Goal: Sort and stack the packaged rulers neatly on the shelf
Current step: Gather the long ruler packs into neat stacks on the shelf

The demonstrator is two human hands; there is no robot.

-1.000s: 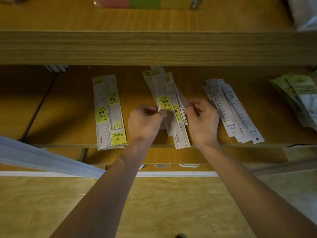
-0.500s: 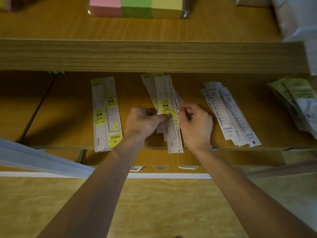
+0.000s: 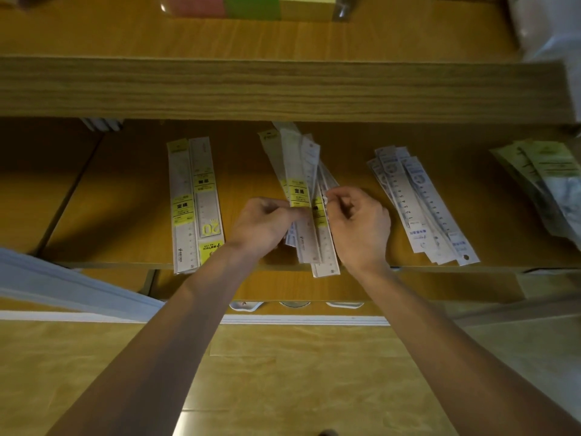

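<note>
Both hands work the middle bundle (image 3: 303, 196) of packaged rulers, which lies on the shelf (image 3: 125, 221) between a neat pair (image 3: 195, 202) on the left and a blue-printed fan (image 3: 418, 209) on the right; the left hand (image 3: 264, 228) curls its fingers round the bundle's near left edge, and the right hand (image 3: 358, 225) pinches its right edge with thumb and fingertips. The packs splay at the far end and their near ends overhang the shelf lip — so the step in hand looks like squaring the bundle.

To do it well, the person would likely press both long edges inward together, tap the near ends flush, then slide the stack back until nothing overhangs; a loose grip suits this, since a hard pinch would lock the packs in their skew.

The packs are long, thin and flat, in glossy clear sleeves with yellow labels; such film probably slips easily, pack over pack. The shelf is smooth wood-grain laminate; the board above (image 3: 283, 89) shows a coarser grain — pink, green and yellow blocks (image 3: 251, 6) sit on it in clear wrap. Greenish packs (image 3: 547, 180) lie at the far right.
</note>
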